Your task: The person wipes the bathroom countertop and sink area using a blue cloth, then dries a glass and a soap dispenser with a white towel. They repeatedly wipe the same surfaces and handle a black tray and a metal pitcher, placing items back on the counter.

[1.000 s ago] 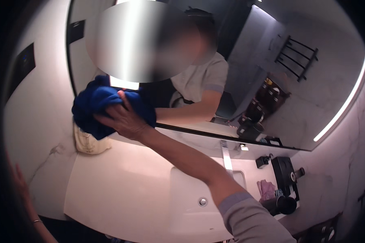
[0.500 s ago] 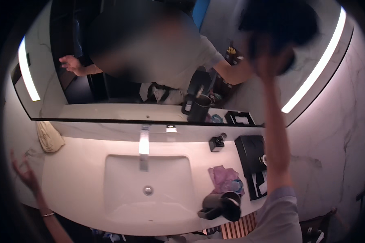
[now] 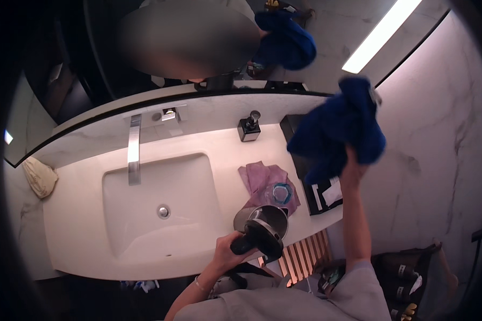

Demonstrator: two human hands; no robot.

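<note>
While the right hand (image 3: 352, 172) is clutching the blue cloth (image 3: 334, 131), the left hand (image 3: 229, 250) is gripping the kettle (image 3: 263, 230), left of the cloth.

Your top (image 3: 246, 306): grey, short-sleeved; right sleeve (image 3: 363, 286) ending well behind the grip of your right hand (image 3: 353, 170). Your bracelet (image 3: 199, 284) (thin, pale): on the wrist (image 3: 205, 275), just behind your left hand (image 3: 229, 252)'s grip.
</note>
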